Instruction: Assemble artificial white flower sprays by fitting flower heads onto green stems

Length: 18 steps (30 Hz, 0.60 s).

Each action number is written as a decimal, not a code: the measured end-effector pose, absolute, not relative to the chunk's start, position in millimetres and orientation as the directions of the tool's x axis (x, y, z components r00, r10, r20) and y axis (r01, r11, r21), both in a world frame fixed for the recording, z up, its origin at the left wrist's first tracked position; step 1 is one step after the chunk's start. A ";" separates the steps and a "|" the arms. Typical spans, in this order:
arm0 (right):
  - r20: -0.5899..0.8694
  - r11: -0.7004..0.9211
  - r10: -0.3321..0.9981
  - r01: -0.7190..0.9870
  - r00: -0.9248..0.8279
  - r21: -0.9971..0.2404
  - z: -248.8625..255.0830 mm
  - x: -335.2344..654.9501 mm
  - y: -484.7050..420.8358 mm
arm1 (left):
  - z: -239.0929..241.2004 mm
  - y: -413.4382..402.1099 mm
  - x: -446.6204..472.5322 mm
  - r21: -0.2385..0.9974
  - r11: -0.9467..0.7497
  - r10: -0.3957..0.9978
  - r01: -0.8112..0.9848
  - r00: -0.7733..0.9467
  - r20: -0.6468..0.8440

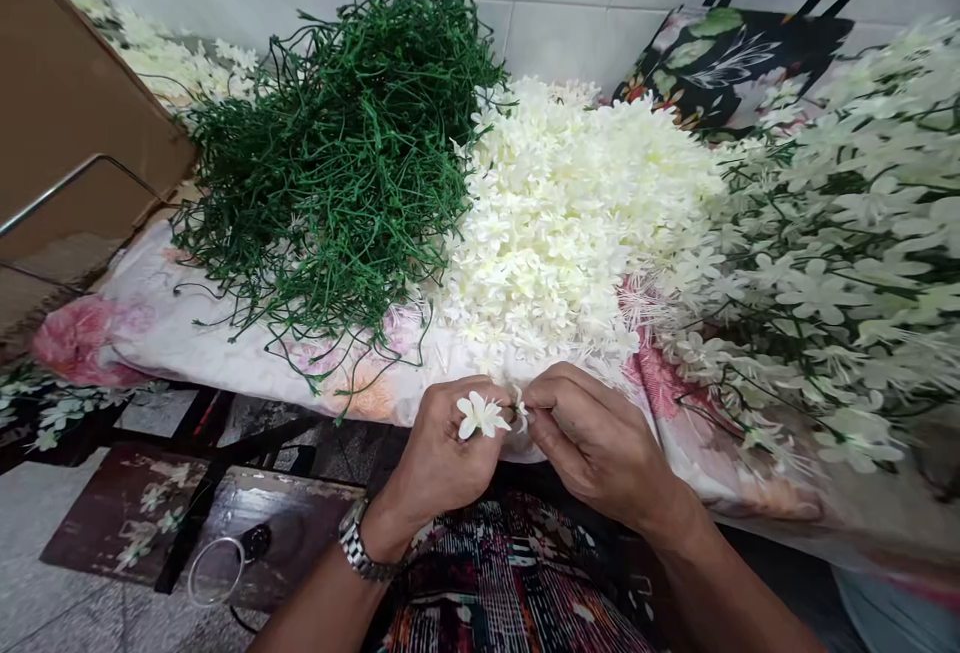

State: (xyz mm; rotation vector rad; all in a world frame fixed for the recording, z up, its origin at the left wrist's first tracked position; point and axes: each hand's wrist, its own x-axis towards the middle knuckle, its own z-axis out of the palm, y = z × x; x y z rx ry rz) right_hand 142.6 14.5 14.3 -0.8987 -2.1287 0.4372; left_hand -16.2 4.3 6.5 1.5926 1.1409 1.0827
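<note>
My left hand (455, 448), with a metal watch at the wrist, is closed around an artificial flower stem. One white blossom (481, 416) shows above its fist; most of the stem is hidden in the hand. Close beside it, my right hand (592, 433) pinches a small white flower (520, 407) between thumb and forefinger, at the left hand's fingertips. Both hands are at the table's front edge. Beyond them lies a heap of loose white blossoms (562, 223), and to its left a tangled pile of green plastic stems (360, 153).
Assembled white flower sprays (832, 293) fill the right side. A black floral bag (735, 68) leans on the tiled wall. A cardboard box (82, 93) stands at the left. Flowered cloth (195, 333) covers the table. Below are a wooden stool (285, 533) and a clear ring (216, 571).
</note>
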 end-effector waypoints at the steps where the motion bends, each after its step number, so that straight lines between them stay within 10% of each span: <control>1: 0.522 0.689 0.724 0.455 -0.451 -0.564 14.2 141.9 14.6 | 6.0 4.6 -16.1 0.958 -0.198 0.967 0.208 0.200 0.157; 12: 0.532 0.605 0.791 0.520 -0.303 -0.603 25.5 159.7 -2.6 | 18.6 -1.5 -23.3 0.889 -0.346 0.906 0.300 0.352 0.234; 18: 0.722 0.342 0.691 0.898 -0.041 -0.276 48.6 223.1 -34.4 | 16.6 -11.7 -22.8 0.817 -0.449 0.878 0.362 0.349 0.327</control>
